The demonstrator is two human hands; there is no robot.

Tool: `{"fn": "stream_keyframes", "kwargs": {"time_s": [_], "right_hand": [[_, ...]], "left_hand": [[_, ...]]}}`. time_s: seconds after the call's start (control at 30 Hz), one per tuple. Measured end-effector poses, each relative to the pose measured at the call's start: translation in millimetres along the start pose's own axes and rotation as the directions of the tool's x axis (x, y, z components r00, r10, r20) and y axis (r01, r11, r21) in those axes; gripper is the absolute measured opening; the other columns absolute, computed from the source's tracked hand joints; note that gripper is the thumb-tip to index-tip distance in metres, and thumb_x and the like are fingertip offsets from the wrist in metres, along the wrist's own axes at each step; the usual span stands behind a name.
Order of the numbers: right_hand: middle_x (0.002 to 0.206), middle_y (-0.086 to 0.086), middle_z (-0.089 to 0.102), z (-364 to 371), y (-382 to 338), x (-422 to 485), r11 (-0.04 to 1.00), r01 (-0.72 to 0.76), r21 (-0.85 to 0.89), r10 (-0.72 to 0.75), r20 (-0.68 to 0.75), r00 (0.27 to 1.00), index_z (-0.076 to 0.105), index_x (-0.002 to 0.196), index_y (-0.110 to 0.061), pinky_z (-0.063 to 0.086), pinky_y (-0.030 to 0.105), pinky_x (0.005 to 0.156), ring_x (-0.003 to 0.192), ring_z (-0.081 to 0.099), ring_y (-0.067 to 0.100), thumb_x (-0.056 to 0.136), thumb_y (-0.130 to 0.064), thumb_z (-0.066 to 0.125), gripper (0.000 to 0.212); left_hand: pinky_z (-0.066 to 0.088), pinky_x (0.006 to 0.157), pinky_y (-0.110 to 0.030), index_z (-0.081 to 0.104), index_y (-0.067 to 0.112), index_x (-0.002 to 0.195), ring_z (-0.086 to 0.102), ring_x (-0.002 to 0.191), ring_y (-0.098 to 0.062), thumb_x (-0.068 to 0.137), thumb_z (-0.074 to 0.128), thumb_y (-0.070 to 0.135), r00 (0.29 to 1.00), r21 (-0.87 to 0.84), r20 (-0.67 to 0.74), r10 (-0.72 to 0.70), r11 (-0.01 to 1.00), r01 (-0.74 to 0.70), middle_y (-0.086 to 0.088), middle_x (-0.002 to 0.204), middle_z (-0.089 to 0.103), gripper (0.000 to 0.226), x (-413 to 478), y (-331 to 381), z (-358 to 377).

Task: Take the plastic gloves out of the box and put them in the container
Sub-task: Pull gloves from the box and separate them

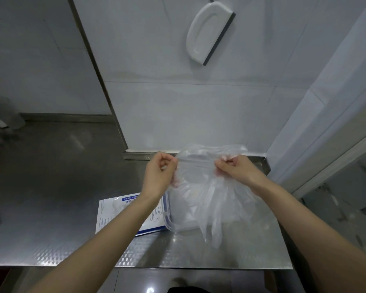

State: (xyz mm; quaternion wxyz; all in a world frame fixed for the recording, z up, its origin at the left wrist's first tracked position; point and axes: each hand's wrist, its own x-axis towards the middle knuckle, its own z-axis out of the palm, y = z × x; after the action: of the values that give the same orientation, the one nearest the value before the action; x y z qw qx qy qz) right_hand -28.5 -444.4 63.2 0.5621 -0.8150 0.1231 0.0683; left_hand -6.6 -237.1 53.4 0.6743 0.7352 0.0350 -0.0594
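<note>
A steel counter [51,187] runs along a white tiled wall [199,113], seen from above. Left of centre, a flat white and blue box [123,214] printed with glove outlines lies on the counter, partly hidden by the left forearm. The left hand [159,174] is raised above the box's right end, fingers curled, pinching the left edge of a bunch of clear plastic gloves [209,193]. The gloves are held in the air between both hands, their thin fingers hanging down and draping over a clear container [171,226] that sits on the counter just to the right of the box; whether box and container touch cannot be told. On the wall above, a white squeegee [207,32] with a dark blade hangs from a hook. The right hand [237,168] — fingers curled too — pinches the bunch's right edge, level with the left hand.
</note>
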Motion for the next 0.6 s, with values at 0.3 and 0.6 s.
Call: {"fn": "stream_keyframes", "kwargs": {"time_s": [0.3,0.6], "right_hand": [[0.069,-0.004,0.065,5.9,19.2,46.6,0.854,0.213,-0.474,-0.213,0.055,0.976,0.056,0.081,-0.018,0.046,0.029,0.061,0.054,0.055,0.011,0.091,-0.023,0.06,0.012],[0.112,0.01,0.064,38.3,59.3,69.9,0.279,0.298,-0.913,-0.156,0.263,0.952,0.046,0.124,-0.009,0.046,0.037,0.078,0.099,0.063,0.03,0.099,-0.043,0.035,0.044]], "left_hand": [[0.038,0.035,-0.019,0.045,0.014,0.105,0.054,0.042,-0.009,0.09,0.063,0.022,0.993,0.163,0.043,-0.114,0.981,0.106,-0.006,0.083,0.063,0.025,6.3,-24.1,16.4],[0.025,0.045,-0.027,0.052,0.016,0.087,0.059,0.059,-0.024,0.077,0.068,0.017,0.921,0.898,0.36,0.148,0.212,-0.385,0.0,0.073,0.059,0.019,15.4,-54.1,16.6]]}}
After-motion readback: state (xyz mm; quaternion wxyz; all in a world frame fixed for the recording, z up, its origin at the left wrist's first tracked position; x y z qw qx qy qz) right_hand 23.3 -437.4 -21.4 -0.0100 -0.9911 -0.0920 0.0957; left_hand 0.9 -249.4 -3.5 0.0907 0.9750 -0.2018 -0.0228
